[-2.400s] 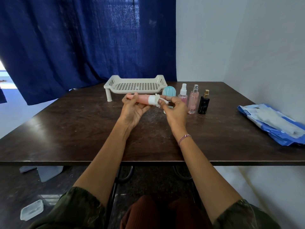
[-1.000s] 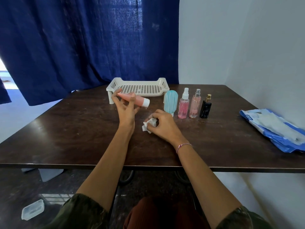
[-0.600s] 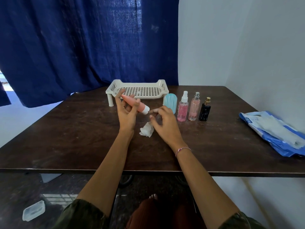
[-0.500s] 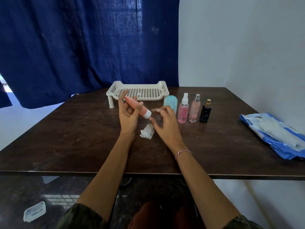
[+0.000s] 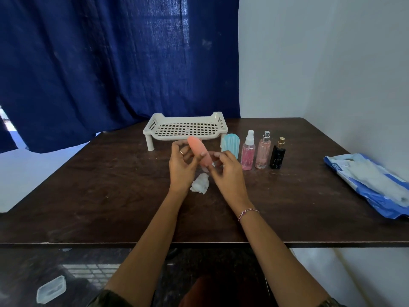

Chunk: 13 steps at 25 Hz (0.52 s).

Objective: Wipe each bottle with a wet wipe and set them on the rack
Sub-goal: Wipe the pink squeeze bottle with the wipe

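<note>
The left hand curls its fingers round the upper half of the tube and the right hand pinches its cap end, holding it tilted above the table, just in front of the rack. Both grips look light, so the tube could slip onto the wipe or knock over the bottles nearby.

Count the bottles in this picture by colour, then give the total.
Coral: 1, the held coral bottle
Pink: 2, the spray bottle and the silver-capped bottle
Light blue: 1, the ribbed bottle
Black: 1, the gold-capped bottle
Total: 5
</note>
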Each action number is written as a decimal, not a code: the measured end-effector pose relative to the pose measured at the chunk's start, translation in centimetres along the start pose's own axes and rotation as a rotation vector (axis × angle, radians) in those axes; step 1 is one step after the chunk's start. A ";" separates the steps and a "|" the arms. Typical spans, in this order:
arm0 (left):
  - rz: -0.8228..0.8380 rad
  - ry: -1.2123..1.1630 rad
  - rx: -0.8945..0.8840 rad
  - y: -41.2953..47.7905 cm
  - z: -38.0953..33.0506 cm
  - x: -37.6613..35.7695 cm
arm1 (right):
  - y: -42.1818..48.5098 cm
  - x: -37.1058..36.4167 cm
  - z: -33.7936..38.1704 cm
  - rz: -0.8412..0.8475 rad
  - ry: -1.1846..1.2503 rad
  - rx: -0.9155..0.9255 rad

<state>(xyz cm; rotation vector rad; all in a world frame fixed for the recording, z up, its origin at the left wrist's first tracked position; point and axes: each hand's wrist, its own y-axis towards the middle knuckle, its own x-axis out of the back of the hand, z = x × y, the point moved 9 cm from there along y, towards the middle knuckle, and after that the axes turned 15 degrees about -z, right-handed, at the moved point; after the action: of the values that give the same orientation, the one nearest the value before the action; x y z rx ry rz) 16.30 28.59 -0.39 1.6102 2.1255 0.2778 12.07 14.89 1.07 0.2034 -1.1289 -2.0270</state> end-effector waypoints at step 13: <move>-0.240 -0.072 0.065 3.0 -2.5 2.2 | 5.1 -3.5 1.7 0.064 0.071 -0.322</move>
<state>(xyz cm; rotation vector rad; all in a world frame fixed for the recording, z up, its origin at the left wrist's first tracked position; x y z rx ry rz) 17.29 31.83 2.55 1.3591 2.2638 0.0729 16.52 16.96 5.24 0.0743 -0.7426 -2.0926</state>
